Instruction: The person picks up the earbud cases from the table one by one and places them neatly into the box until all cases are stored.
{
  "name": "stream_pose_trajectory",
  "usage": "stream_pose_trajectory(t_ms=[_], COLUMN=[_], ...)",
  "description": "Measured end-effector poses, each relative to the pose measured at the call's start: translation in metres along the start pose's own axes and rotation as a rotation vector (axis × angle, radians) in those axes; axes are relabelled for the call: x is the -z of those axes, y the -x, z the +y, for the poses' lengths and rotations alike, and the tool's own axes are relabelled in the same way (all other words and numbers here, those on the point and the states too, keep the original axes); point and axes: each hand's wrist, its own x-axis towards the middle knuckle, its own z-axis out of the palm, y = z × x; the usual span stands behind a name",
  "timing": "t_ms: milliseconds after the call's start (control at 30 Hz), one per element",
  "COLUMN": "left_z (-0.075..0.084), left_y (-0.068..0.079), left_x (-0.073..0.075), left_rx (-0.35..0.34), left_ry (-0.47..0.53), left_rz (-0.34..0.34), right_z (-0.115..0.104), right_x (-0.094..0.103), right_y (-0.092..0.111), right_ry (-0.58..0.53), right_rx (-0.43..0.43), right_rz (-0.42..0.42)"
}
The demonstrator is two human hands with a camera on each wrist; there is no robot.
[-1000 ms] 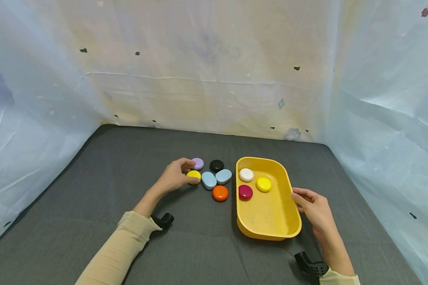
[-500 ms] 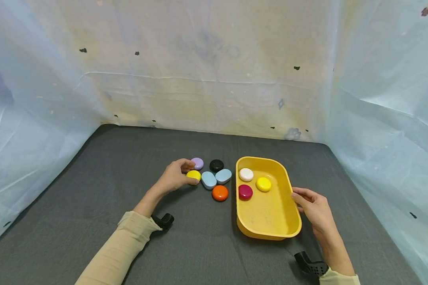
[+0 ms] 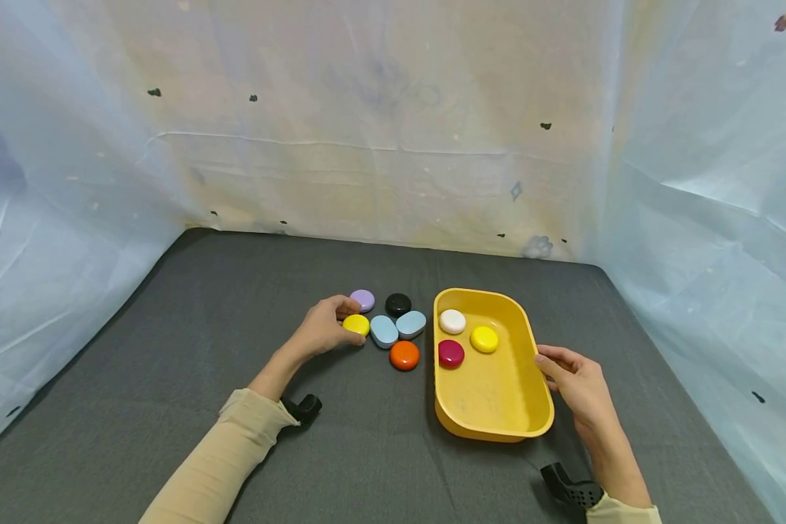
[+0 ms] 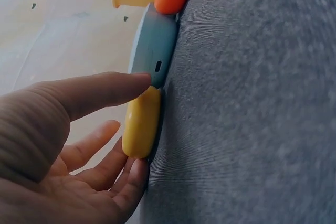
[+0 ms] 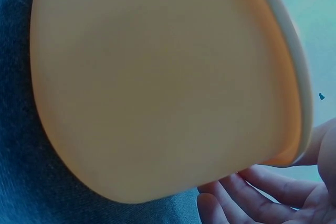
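My left hand (image 3: 327,325) has its thumb and fingers around a smooth yellow disc (image 3: 356,326) lying on the grey cloth. In the left wrist view, the thumb lies at one side of the yellow disc (image 4: 142,121) and the fingertips touch the opposite side. A lilac disc (image 3: 363,300) lies just beyond these fingers. To the right are two light blue rounded pieces (image 3: 384,332), a black disc (image 3: 398,304) and an orange disc (image 3: 404,355). My right hand (image 3: 576,378) grips the right rim of a yellow tray (image 3: 494,407), thumb on the rim, fingers under it.
Inside the tray lie a white disc (image 3: 453,322), a second yellow disc (image 3: 484,339) and a dark pink disc (image 3: 450,354). Grey cloth (image 3: 340,466) covers the table. Pale patterned sheets (image 3: 393,145) hang behind and at both sides.
The left hand has shifted very slightly, its thumb a little nearer to me, and the yellow disc moved a touch with it. The right hand and the tray stay put.
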Motion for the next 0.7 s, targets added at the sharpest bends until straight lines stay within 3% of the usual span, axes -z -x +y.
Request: stream_pose_trajectory(t_ms=[700], left_z=[-0.0010], left_y=[-0.0012], left_x=[-0.0040], left_rx=[-0.006], left_ry=[-0.024], left_rz=[0.014], right_z=[0.0001], right_x=[-0.0002], right_y=[-0.0003], right_ry=[0.009], right_rx=[-0.012], right_rz=[0.003])
